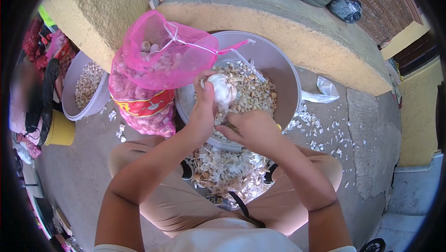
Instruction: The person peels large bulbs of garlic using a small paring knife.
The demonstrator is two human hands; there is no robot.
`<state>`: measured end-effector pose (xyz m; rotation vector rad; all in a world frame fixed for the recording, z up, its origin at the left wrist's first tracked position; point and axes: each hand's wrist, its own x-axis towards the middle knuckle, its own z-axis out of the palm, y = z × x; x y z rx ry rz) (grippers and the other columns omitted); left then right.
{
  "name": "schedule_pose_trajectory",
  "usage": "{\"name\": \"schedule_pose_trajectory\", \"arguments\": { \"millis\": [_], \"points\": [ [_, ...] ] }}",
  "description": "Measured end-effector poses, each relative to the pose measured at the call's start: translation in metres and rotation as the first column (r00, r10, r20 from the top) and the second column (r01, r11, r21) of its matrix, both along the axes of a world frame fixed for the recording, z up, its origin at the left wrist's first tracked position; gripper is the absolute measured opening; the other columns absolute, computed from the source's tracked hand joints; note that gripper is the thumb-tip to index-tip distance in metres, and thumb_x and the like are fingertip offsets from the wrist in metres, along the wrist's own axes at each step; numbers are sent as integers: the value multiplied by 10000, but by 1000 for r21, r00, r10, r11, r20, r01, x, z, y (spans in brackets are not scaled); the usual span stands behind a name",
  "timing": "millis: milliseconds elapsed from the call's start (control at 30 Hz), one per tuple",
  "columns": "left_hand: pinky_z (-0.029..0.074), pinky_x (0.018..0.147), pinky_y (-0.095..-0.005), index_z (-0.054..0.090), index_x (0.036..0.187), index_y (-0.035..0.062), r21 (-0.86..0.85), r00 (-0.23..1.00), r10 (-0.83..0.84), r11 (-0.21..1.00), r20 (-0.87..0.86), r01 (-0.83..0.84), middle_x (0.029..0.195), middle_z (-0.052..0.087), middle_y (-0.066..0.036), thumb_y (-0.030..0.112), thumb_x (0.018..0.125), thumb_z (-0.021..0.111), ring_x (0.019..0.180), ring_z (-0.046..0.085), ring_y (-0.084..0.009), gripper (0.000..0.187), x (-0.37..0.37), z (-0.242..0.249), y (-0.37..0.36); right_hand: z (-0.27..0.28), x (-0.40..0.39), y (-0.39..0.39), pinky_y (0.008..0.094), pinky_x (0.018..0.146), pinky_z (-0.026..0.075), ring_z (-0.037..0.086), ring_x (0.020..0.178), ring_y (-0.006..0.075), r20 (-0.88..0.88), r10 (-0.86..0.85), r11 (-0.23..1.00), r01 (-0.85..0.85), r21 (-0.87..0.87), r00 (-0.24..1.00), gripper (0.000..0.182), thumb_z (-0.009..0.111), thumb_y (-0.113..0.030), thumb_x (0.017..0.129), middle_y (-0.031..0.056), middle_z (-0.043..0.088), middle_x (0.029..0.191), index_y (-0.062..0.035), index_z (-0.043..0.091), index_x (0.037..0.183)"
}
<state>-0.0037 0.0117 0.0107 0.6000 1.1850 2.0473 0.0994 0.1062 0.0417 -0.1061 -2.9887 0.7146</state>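
My left hand [204, 105] is closed around a white garlic bulb [224, 89], held above a large greyish basin [285, 68]. Just below the bulb is my right hand [258, 129], its fingers curled and its thumb pointing towards the bulb's lower end. What it grips is mostly hidden; a small yellow end [278, 127] shows at its far side. Loose garlic cloves [258, 96] cover the bottom of the basin. Against the basin's left side stands a pink mesh sack [144, 73] full of garlic bulbs, its loose top hanging over the rim.
Garlic skins [232, 170] are heaped between my feet, and more flakes lie to the right. A second basin [69, 89] of cloves, a yellow bucket [61, 129] and another person [32, 94] are at left. A raised concrete ledge [278, 19] curves behind the basin.
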Motion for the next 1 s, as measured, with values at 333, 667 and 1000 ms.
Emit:
{"name": "schedule_pose_trajectory", "arguments": {
  "millis": [333,667,1000],
  "points": [
    [345,894,-308,201,1214,131,37,986,23,999,-164,-18,1146,387,-101,389,930,252,1036,421,-165,387,-2,-8,-3,33,4,21,232,494,362,409,544,66,67,-116,826,134,-547,991,286,642,-280,771,10,470,562,-12,544,781],
    [271,949,-345,183,1198,92,169,921,33,985,-389,37,1176,341,-120,365,930,256,1090,362,-196,390,4,-6,-2,29,1,17,342,523,412,543,540,260,-31,-229,828,178,-533,973,415,595,-384,783,177,539,609,23,521,811],
    [245,958,-359,160,1200,87,173,896,11,982,-445,74,1198,307,-134,342,929,278,1109,331,-207,390,4,-10,-4,33,2,14,383,498,404,539,530,339,-53,-214,886,171,-432,975,364,533,-338,830,191,511,555,19,526,757]
  ]
}}
